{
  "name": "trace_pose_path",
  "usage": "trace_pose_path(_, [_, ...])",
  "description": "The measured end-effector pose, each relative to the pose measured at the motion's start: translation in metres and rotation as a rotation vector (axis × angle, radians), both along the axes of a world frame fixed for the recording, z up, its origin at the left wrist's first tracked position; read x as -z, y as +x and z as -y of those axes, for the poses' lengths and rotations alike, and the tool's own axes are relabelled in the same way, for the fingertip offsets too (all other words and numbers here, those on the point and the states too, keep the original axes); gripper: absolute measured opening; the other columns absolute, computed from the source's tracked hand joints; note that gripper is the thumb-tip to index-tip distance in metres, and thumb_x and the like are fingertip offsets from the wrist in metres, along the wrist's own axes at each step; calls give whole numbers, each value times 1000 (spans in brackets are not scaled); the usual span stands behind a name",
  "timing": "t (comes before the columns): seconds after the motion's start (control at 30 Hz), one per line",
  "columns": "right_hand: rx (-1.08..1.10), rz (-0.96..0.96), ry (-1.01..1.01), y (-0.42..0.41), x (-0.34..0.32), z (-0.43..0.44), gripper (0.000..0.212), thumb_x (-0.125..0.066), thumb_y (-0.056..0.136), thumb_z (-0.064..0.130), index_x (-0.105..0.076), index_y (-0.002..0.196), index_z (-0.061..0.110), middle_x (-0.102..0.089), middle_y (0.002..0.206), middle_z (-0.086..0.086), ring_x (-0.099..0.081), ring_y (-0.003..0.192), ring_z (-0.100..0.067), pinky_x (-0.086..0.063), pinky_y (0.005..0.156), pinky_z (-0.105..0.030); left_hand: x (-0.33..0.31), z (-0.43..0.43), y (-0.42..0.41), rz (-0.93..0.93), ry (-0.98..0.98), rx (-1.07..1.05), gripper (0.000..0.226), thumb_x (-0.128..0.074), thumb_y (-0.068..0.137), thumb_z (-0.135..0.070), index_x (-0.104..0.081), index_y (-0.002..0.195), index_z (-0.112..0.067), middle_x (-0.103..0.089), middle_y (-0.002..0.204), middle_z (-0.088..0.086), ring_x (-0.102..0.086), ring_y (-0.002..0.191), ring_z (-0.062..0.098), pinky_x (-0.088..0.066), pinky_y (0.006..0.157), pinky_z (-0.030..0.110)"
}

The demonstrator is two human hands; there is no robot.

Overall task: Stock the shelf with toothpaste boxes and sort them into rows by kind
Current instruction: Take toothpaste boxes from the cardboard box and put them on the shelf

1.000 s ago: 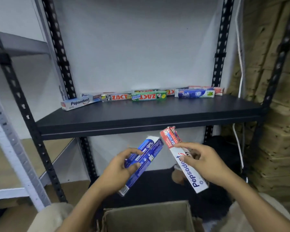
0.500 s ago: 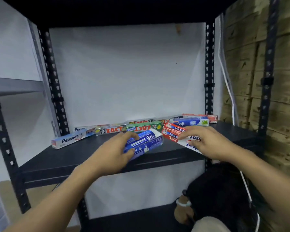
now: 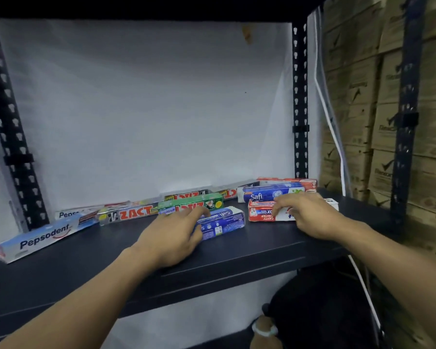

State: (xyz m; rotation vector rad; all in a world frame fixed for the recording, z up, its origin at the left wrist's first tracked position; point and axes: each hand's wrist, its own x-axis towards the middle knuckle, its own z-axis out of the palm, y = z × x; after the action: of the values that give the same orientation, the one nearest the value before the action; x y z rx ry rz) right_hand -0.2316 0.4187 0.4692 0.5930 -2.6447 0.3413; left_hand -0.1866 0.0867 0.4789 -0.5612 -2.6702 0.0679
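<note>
My left hand [image 3: 174, 235] grips a blue Safi box [image 3: 222, 221] that lies on the black shelf [image 3: 86, 268], just in front of the green Zact box [image 3: 190, 205]. My right hand [image 3: 310, 215] holds a red and white Pepsodent box [image 3: 262, 214] flat on the shelf, in front of another blue Safi box [image 3: 267, 193]. Along the back lie a silver Zact box [image 3: 129, 214], more Zact boxes [image 3: 191, 195] and a red box [image 3: 287, 181]. At the left lie a light blue Pepsodent box [image 3: 43, 238] and a second Pepsodent box [image 3: 71, 214] behind it.
Black slotted uprights [image 3: 300, 109] frame the shelf against a white wall. Stacked brown cartons [image 3: 363, 122] stand to the right. A white cable [image 3: 335, 137] hangs by the right upright. A dark bag [image 3: 312, 311] sits below the shelf.
Both hands rose from below the shelf and moved forward. The two boxes that were held in the air now lie on the shelf under my hands.
</note>
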Motion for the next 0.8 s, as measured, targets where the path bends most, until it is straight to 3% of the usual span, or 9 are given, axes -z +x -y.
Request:
trace_pose_path(0.23, [16,-3,-26,-45,3,6,45,-52,96,4,-66,113,44,-55,143,14,-47,134,-17,-35,113,-38,2,16,-48,-87,-76,97,45,-28,100,-59,-37,141,-43,-54,140,-12,-50,125,13,-37,107,35])
trace_pose_path(0.4, [20,-26,23,-81,6,5,54,-50,89,-3,-64,110,45,-57,140,16,-51,129,-20,-38,109,-42,5,39,-89,-122,-62,63,60,-18,96,-68,-52,136,-39,-56,128,-7,-54,116,18,-45,97,37])
trace_pose_path(0.6, [17,-55,-23,-100,12,3,45,-55,90,4,-60,99,47,-61,126,11,-52,123,-21,-40,107,-42,9,57,-108,-103,63,-38,65,-20,88,-81,-51,134,-46,-55,126,-11,-52,115,15,-46,95,41])
trace_pose_path(0.8, [24,-26,-32,-93,9,4,38,-58,93,6,-65,110,40,-54,143,9,-45,135,-18,-32,116,-38,9,54,-102,-88,75,-51,73,-15,87,-82,-52,136,-43,-56,128,-8,-52,118,16,-45,95,40])
